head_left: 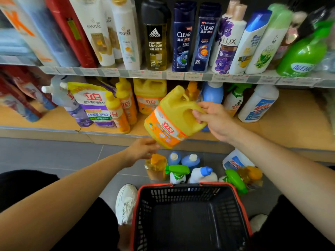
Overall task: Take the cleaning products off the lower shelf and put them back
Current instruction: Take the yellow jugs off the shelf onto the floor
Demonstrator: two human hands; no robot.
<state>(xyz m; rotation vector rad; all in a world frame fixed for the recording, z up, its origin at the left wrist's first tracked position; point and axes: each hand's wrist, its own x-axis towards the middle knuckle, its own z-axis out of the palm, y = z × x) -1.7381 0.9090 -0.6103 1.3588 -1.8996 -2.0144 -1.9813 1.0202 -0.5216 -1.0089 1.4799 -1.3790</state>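
- Yellow jug [172, 116]: rigid moulded plastic, apparently full, so judged heavy; walls smooth and likely slippery. Best taken by the built-in handle with support under the base.
- Right hand [212, 118]: fingers hooked through the jug's handle, clamped on it.
- Left hand [143, 148]: open palm touching the jug's lower corner, steadying it.
- Position: jug tilted in the air, just before the front edge of the lower shelf [299, 131].
- Appearance: bright yellow body, orange label band with red characters, yellow cap.
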